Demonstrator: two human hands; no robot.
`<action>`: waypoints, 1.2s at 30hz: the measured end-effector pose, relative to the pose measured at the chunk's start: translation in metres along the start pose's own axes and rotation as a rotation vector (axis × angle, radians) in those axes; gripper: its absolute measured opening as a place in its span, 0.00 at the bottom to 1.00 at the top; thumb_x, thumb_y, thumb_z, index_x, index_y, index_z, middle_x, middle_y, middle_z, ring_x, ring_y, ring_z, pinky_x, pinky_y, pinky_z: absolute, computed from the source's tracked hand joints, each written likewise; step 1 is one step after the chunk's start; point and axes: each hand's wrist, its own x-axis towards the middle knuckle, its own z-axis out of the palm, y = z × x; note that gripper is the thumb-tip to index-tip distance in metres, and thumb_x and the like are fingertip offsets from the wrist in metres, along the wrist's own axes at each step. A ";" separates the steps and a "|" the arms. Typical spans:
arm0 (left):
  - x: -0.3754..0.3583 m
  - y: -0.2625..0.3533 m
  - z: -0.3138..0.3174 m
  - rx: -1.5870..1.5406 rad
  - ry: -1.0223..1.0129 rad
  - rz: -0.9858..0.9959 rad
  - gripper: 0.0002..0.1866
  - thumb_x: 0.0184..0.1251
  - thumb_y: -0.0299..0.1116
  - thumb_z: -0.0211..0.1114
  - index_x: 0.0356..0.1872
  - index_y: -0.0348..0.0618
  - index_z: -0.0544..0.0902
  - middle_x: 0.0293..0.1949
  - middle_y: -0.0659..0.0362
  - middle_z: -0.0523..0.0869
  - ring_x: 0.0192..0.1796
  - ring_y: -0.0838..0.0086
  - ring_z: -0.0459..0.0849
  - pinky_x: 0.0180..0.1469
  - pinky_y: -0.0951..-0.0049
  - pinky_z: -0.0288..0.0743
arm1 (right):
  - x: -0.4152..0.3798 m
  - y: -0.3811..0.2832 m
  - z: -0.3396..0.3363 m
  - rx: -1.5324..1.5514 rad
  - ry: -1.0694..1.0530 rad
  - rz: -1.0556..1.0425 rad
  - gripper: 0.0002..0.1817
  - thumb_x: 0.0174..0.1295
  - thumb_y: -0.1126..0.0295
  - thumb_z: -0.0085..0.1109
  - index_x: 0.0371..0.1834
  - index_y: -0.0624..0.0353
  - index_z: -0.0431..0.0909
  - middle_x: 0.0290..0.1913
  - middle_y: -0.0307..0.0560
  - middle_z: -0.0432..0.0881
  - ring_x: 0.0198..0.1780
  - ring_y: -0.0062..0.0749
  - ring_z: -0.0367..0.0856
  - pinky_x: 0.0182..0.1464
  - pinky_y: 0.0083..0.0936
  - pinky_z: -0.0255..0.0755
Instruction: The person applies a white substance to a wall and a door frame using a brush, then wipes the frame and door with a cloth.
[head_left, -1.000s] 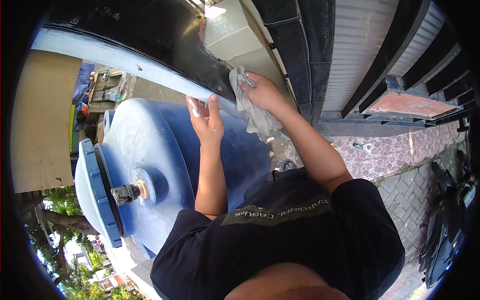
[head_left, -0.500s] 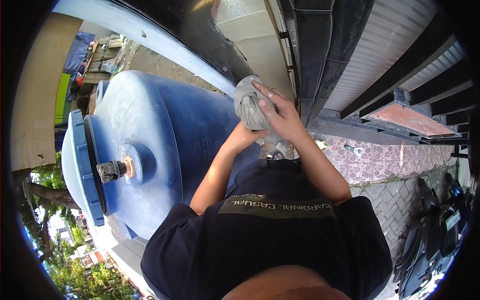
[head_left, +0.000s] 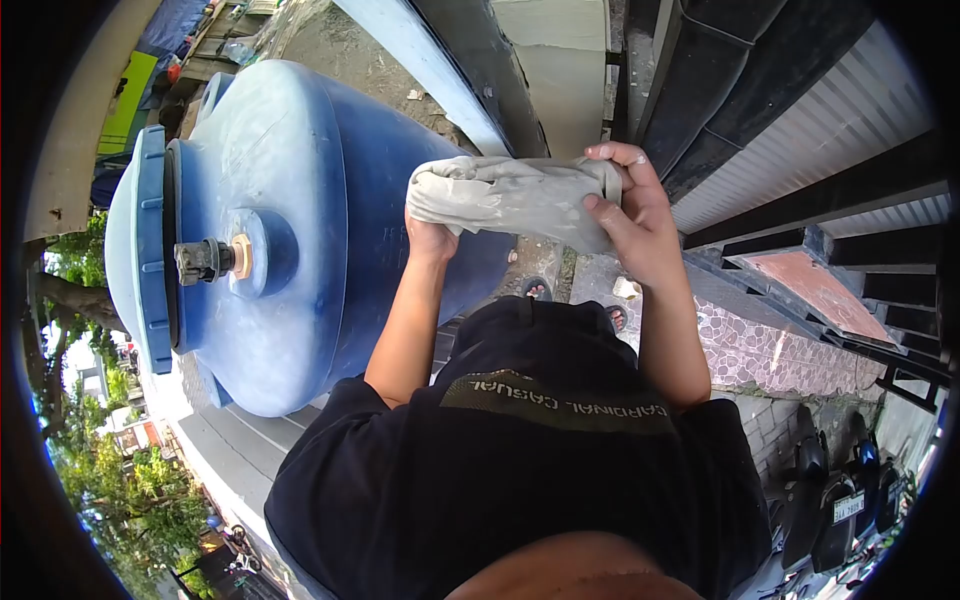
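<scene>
Centrally, the grey cloth [head_left: 520, 195] is suspended in front of the waist, folded lengthwise into a thick band and supported at both ends. The right hand [head_left: 645, 225] is clamped on its right end: the thumb presses the near face and the fingers are behind and along the edge, an opposed grip that probably prevents the folds from slipping. The left hand [head_left: 430, 240] is under the opposite end; the cloth covers its fingers, so whether they are closed cannot be told. Support at two separated points appears to be what holds the band extended rather than bunched. Both forearms reach forward from the dark shirt [head_left: 520, 480], seemingly to position the cloth within sight and clear of the body. Just beyond the cloth, the pale beam [head_left: 430, 75] runs alongside a dark panel [head_left: 485, 75]. On the left side, the blue tank [head_left: 370, 180] lies close to the left forearm, its ribbed lid [head_left: 125, 250] and black valve [head_left: 205, 262] directed away from the hands. To the right are dark bars [head_left: 840, 190] and corrugated sheeting [head_left: 790, 130]; farther out, motorcycles [head_left: 835, 525] are parked beyond the patterned paving [head_left: 740, 345].
</scene>
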 end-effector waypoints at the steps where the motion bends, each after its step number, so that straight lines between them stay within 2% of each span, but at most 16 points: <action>1: 0.000 0.006 -0.003 -0.003 -0.001 0.044 0.20 0.70 0.45 0.50 0.51 0.39 0.74 0.48 0.53 0.80 0.49 0.65 0.81 0.52 0.64 0.78 | 0.001 0.000 0.000 0.000 -0.007 0.009 0.21 0.58 0.83 0.54 0.55 0.59 0.66 0.50 0.42 0.75 0.51 0.22 0.72 0.54 0.19 0.64; 5: 0.002 0.038 -0.003 -0.062 0.113 0.136 0.18 0.70 0.43 0.49 0.48 0.39 0.75 0.45 0.53 0.81 0.46 0.64 0.83 0.49 0.63 0.80 | 0.003 0.011 -0.006 0.131 0.062 0.330 0.28 0.60 0.70 0.61 0.63 0.64 0.63 0.45 0.50 0.80 0.46 0.26 0.77 0.49 0.22 0.70; 8: 0.005 0.064 0.009 0.009 0.122 0.208 0.17 0.70 0.41 0.48 0.47 0.38 0.76 0.44 0.52 0.82 0.43 0.64 0.83 0.46 0.63 0.80 | -0.007 0.040 -0.016 -0.331 -0.089 0.602 0.32 0.57 0.53 0.64 0.54 0.72 0.72 0.38 0.48 0.83 0.40 0.27 0.80 0.46 0.20 0.71; 9: 0.010 0.067 0.006 -0.041 0.088 0.211 0.17 0.70 0.41 0.48 0.47 0.38 0.76 0.44 0.52 0.82 0.44 0.63 0.83 0.46 0.63 0.80 | -0.008 0.054 -0.020 -0.328 -0.098 0.609 0.32 0.57 0.53 0.64 0.54 0.72 0.72 0.38 0.48 0.83 0.40 0.27 0.80 0.46 0.20 0.71; 11: 0.014 0.071 0.020 0.033 0.219 0.234 0.17 0.69 0.40 0.49 0.46 0.37 0.77 0.43 0.52 0.82 0.43 0.63 0.83 0.45 0.64 0.80 | -0.010 0.077 -0.028 -0.107 -0.352 0.912 0.30 0.58 0.53 0.64 0.52 0.69 0.74 0.38 0.48 0.83 0.42 0.25 0.81 0.45 0.19 0.71; 17: 0.021 0.063 0.006 0.104 0.199 0.233 0.15 0.69 0.38 0.50 0.43 0.36 0.78 0.40 0.52 0.83 0.42 0.64 0.83 0.46 0.65 0.79 | -0.018 0.087 -0.033 0.647 -0.055 0.787 0.20 0.60 0.59 0.62 0.44 0.67 0.78 0.38 0.46 0.83 0.37 0.27 0.82 0.41 0.23 0.76; 20: 0.011 0.042 0.000 0.283 0.179 0.211 0.14 0.69 0.37 0.50 0.42 0.36 0.77 0.39 0.53 0.82 0.42 0.66 0.83 0.46 0.67 0.78 | -0.022 0.132 -0.042 0.974 -0.587 0.446 0.23 0.60 0.60 0.62 0.50 0.67 0.75 0.47 0.49 0.80 0.46 0.30 0.81 0.49 0.25 0.76; 21: 0.007 0.031 -0.004 0.363 0.235 0.203 0.13 0.69 0.36 0.51 0.43 0.37 0.75 0.38 0.54 0.82 0.41 0.68 0.82 0.46 0.69 0.78 | -0.021 0.118 -0.026 0.973 -0.564 0.428 0.23 0.60 0.60 0.62 0.50 0.67 0.75 0.47 0.49 0.80 0.46 0.30 0.81 0.49 0.25 0.76; 23: -0.007 0.021 0.004 0.487 0.160 0.080 0.05 0.67 0.30 0.55 0.37 0.40 0.72 0.35 0.59 0.79 0.37 0.78 0.78 0.42 0.76 0.74 | -0.016 0.075 0.004 0.915 -0.108 0.247 0.23 0.59 0.60 0.63 0.52 0.66 0.75 0.47 0.47 0.80 0.47 0.32 0.80 0.50 0.27 0.74; 25: -0.016 0.004 0.000 0.640 0.091 -0.069 0.03 0.65 0.27 0.57 0.36 0.41 0.73 0.34 0.62 0.78 0.36 0.81 0.75 0.41 0.78 0.71 | -0.010 0.084 0.008 0.734 -0.145 0.092 0.26 0.59 0.60 0.63 0.56 0.65 0.73 0.52 0.51 0.76 0.55 0.39 0.76 0.58 0.32 0.67; 27: -0.025 -0.007 0.001 0.751 -0.087 -0.184 0.04 0.63 0.25 0.57 0.38 0.41 0.74 0.35 0.63 0.79 0.37 0.82 0.75 0.43 0.78 0.71 | -0.001 0.080 0.024 -0.157 0.006 -0.336 0.28 0.60 0.59 0.61 0.59 0.66 0.70 0.60 0.57 0.69 0.63 0.43 0.67 0.65 0.36 0.57; 29: -0.031 -0.012 0.014 0.772 -0.256 -0.377 0.10 0.61 0.24 0.60 0.43 0.39 0.75 0.38 0.62 0.81 0.39 0.81 0.76 0.44 0.78 0.71 | 0.011 0.098 0.026 -0.107 -0.014 -0.276 0.33 0.60 0.58 0.60 0.63 0.67 0.65 0.64 0.59 0.63 0.67 0.44 0.59 0.68 0.35 0.49; 31: -0.034 -0.016 0.020 0.811 -0.466 -0.453 0.17 0.58 0.23 0.63 0.50 0.37 0.74 0.42 0.61 0.81 0.42 0.80 0.78 0.46 0.77 0.72 | 0.033 0.107 0.032 -0.214 0.125 -0.353 0.33 0.64 0.62 0.56 0.67 0.68 0.56 0.65 0.50 0.65 0.67 0.32 0.60 0.67 0.30 0.51; 32: -0.034 -0.016 0.024 0.814 -0.533 -0.545 0.22 0.56 0.24 0.65 0.52 0.37 0.72 0.43 0.61 0.81 0.43 0.80 0.78 0.48 0.76 0.72 | 0.039 0.103 0.034 -0.053 0.194 -0.171 0.35 0.63 0.57 0.57 0.66 0.68 0.59 0.64 0.58 0.66 0.66 0.42 0.62 0.67 0.32 0.53; 35: -0.029 -0.021 0.022 0.956 -0.678 -0.610 0.24 0.56 0.24 0.68 0.55 0.36 0.71 0.48 0.58 0.81 0.49 0.77 0.79 0.51 0.73 0.73 | 0.065 0.101 0.041 0.044 0.293 -0.158 0.33 0.65 0.55 0.54 0.64 0.68 0.61 0.64 0.61 0.66 0.67 0.42 0.63 0.66 0.32 0.54; 36: -0.022 -0.023 0.014 1.108 -0.767 -0.565 0.23 0.58 0.29 0.68 0.54 0.35 0.72 0.46 0.56 0.82 0.48 0.74 0.80 0.51 0.71 0.73 | 0.070 0.096 0.041 -0.182 0.284 -0.117 0.34 0.66 0.47 0.48 0.62 0.68 0.65 0.61 0.64 0.69 0.66 0.46 0.65 0.65 0.32 0.56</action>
